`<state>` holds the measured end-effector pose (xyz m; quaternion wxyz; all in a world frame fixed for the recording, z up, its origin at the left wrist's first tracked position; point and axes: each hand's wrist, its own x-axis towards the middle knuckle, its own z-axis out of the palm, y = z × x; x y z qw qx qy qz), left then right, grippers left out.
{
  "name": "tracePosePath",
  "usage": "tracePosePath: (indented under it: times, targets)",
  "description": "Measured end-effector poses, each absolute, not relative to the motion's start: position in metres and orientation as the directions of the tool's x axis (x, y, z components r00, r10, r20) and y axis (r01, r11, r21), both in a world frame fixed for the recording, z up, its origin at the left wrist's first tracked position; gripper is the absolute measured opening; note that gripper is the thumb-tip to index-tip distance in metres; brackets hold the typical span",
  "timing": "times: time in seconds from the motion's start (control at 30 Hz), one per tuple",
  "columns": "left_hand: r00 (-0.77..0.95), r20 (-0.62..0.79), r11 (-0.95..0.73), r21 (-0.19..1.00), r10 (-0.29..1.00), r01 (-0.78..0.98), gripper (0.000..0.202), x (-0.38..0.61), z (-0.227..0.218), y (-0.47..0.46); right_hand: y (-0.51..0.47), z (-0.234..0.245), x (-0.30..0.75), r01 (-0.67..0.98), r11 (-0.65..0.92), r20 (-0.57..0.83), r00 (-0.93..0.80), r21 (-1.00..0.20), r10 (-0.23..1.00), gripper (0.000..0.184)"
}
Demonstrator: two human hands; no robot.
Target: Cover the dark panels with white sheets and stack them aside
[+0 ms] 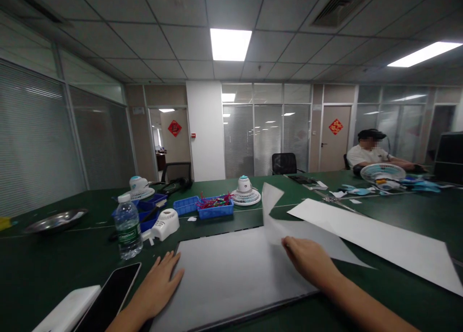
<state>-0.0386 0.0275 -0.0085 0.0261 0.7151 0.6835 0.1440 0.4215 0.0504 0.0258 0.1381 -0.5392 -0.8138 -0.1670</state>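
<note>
A large white sheet of paper [231, 274] lies on the green table [43, 269] straight in front of me. My left hand [159, 284] rests flat on its left edge, fingers spread and open. My right hand [307, 259] is closed on a second thin sheet [278, 221], whose far corner stands curled up off the table. A longer white sheet [379, 238] lies to the right.
A dark phone [110, 296] lies on a white pad near my left arm, with a water bottle [128, 226] behind it. Small fans [245, 191], blue trays [213, 207] and a metal dish [54, 221] sit farther back. Another person [372, 151] sits at the far right.
</note>
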Motion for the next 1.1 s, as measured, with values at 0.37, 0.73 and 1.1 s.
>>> tracePosePath:
  times: [0.37,0.73,1.1]
  targets:
    - [-0.008,0.142,-0.058,0.454,0.990,0.889,0.075,-0.046,-0.006,0.034,0.001,0.015,0.349,0.584,0.811,0.289,-0.781,0.025,0.553,0.021]
    - [-0.033,0.181,-0.039,0.378,0.983,0.925,0.062,-0.051,-0.014,0.044,0.077,0.017,0.458,0.826,0.562,0.513,-0.467,-0.038,0.720,0.041]
    - [-0.004,0.181,-0.063,0.364,0.984,0.929,0.064,-0.050,-0.012,0.040,0.110,-0.008,0.593,0.953,-0.295,0.250,0.303,-0.069,0.920,0.029]
